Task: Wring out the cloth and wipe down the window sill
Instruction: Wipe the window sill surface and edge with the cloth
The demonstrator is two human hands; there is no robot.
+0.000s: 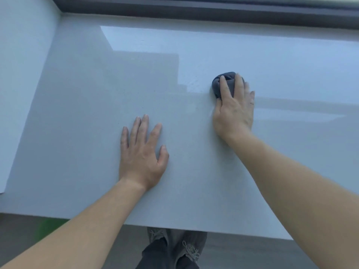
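Head view first, and the only one we have: we look down on a wide pale grey window sill [93, 98] with both bare forearms reaching over it. Our right grip [234, 111] is curled over a wadded dark grey cloth [225, 80], fingers draped across the top and pressing it down onto the sill, right of centre and about midway between the near edge and the glass. Our left grip [142, 152] holds nothing; it lies flat with fingers spread on the sill nearer to us, well apart from the cloth, and looks like a brace.

We judge the wiping step to be in hand. The cloth is balled tight and leaves no puddle, so the wringing seems done. A faint damp smear shows just left of the cloth; elsewhere we cannot tell wiped from unwiped. The next move likely calls for steady downward pressure and long overlapping strokes, reaching into the far strip under the frame and the left corner, with the bracing palm lifted clear of the path.

The sill is smooth and glossy, mirroring sky and a darker block. A dark window frame [194, 8] runs along the far side, and a white wall [23, 74] closes the left end. Below the near edge we see grey floor [242, 253], laced shoes [191, 247] and a blurred green patch [48, 228].
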